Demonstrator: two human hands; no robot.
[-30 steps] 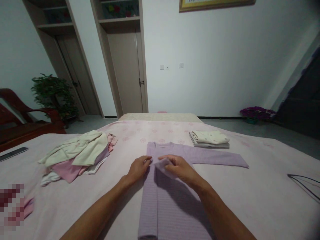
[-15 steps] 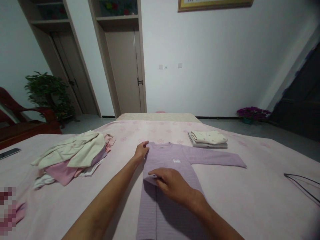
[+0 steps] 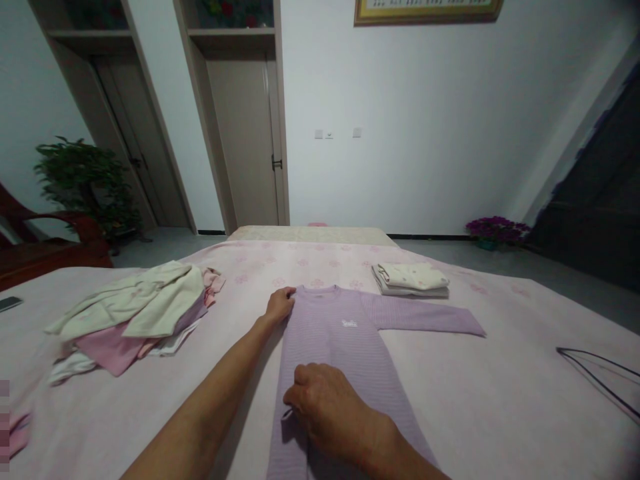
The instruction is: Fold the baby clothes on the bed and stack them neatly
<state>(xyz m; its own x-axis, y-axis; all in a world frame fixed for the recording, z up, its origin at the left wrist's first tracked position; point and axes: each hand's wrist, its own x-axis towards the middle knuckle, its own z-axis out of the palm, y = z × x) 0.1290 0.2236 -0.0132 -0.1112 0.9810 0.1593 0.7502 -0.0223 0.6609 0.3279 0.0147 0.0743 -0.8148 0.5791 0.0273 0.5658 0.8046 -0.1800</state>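
A lilac long-sleeved top [image 3: 345,340] lies face up on the pink bed cover [image 3: 500,400], its right sleeve stretched out to the right. Its left sleeve is folded in along the body. My left hand [image 3: 279,305] pinches the top's left shoulder near the collar. My right hand [image 3: 325,407] is closed on the cuff of the folded-in sleeve, low on the garment's left side, close to me.
A loose pile of cream and pink clothes [image 3: 130,317] lies to the left. A folded cream stack [image 3: 411,279] sits at the far right of the top. A wire hanger [image 3: 597,373] rests at the right edge; a phone [image 3: 9,303] at the far left.
My right hand has drawn the sleeve cuff down the garment toward me. My left hand moved up from the middle to the shoulder. The chest print is now uncovered.
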